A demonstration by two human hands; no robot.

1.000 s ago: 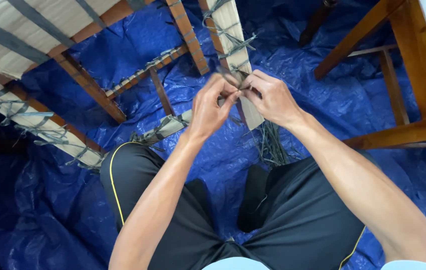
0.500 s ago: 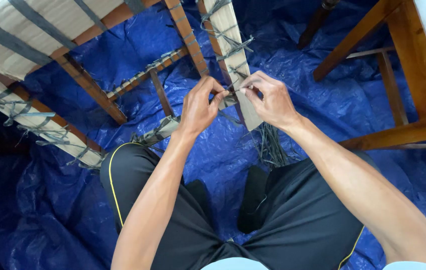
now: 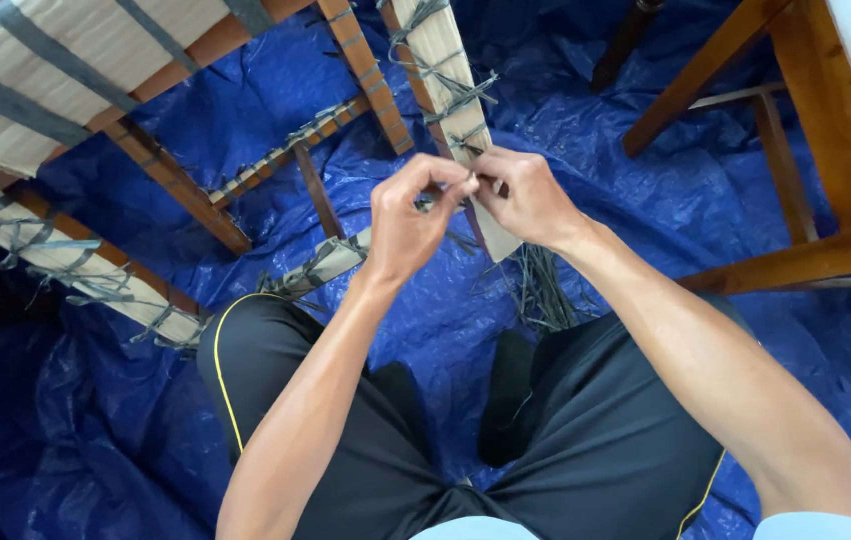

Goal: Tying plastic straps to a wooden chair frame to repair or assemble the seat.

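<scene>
Since the earlier frame, both hands sit slightly higher, upper centre. Left hand and right hand meet fingertip to fingertip, pinched on a grey strip (barely visible) against the wrapped slat, which runs lengthwise up-frame.

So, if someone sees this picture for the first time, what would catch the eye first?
Probably the two bare hands at the centre, left hand and right hand, fingertips meeting at a grey strand on a pale wrapped slat. Next, the bright blue tarp over the floor, and the wooden chair frame at right.

Strand ends hidden behind hands; chair frame cut off at top edge.
</scene>
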